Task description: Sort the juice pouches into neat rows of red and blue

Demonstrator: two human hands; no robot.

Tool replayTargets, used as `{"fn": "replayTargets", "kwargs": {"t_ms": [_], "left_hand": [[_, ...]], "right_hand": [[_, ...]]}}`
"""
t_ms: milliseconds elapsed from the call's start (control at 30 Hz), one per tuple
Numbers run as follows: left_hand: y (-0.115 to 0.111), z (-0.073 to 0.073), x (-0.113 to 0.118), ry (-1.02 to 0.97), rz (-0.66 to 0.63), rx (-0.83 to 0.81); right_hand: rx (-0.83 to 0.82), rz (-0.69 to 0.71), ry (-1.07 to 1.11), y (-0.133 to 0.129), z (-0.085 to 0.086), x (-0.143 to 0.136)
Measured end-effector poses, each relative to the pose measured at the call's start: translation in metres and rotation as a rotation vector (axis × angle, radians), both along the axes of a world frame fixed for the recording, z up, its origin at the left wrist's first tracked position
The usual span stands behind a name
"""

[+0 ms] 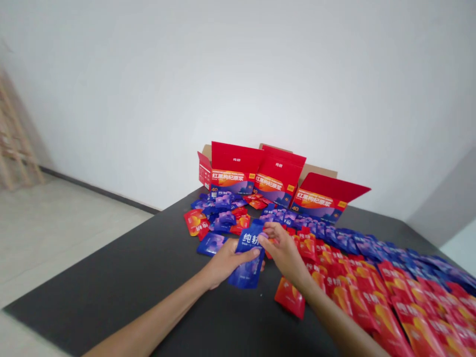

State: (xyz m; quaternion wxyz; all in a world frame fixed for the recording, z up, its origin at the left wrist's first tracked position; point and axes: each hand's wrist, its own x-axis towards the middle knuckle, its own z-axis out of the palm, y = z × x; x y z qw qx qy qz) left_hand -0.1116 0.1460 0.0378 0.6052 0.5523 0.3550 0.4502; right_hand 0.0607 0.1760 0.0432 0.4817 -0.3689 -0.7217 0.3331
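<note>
Over the black table, my left hand [225,263] is closed round a blue pouch [246,270] with white lettering, its thumb lying across the front. At the pouch's upper right edge, my right hand [284,250] is closed in a pinch with thumb and forefinger. The pouch is held tilted, and the fingers behind it are mostly hidden. A single blue pouch [211,244] lies flat just beyond my left hand. Below my right hand, a red pouch [290,297] lies at the near edge of the red rows.
Three open red boxes [232,168] stand at the back by the wall. A mixed pile of blue and red pouches [223,218] lies before them. Overlapping rows of red pouches [375,302] and blue pouches [390,255] fill the right side. A blurred wooden rack [15,134] is far left.
</note>
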Motion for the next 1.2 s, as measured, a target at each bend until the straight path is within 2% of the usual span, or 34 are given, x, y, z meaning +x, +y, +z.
{"fn": "replayTargets", "kwargs": {"t_ms": [100,200,300,500,633,733,833,933,1100,1200], "left_hand": [[0.002,-0.006,0.001,0.207,0.089,0.132],[0.006,-0.012,0.002,0.333,0.119,0.233],[0.007,-0.011,0.003,0.413,0.172,0.321],[-0.001,0.001,0.006,0.38,0.313,0.361],[-0.003,0.0,0.007,0.395,0.412,0.37],[-0.002,-0.001,0.007,0.381,0.39,0.366],[-0.001,0.002,0.007,0.341,0.318,0.361],[-0.002,0.005,0.007,0.344,0.354,0.399],[-0.003,0.001,0.007,0.429,0.449,0.479],[-0.004,-0.001,0.007,0.455,0.468,0.493]], "right_hand": [[-0.153,0.179,0.06,0.004,-0.005,-0.002],[-0.181,0.185,0.134,0.0,-0.008,-0.003],[-0.202,0.155,0.226,-0.008,-0.009,-0.007],[-0.214,0.105,0.278,-0.021,-0.009,-0.022],[-0.232,0.142,0.253,-0.024,-0.006,-0.023],[-0.233,0.134,0.271,-0.023,-0.009,-0.022],[-0.26,0.016,0.337,-0.023,-0.016,-0.025],[-0.279,-0.034,0.345,-0.024,-0.022,-0.029],[-0.263,0.157,0.356,-0.028,-0.021,-0.027],[-0.249,0.143,0.359,-0.03,-0.016,-0.025]]}}
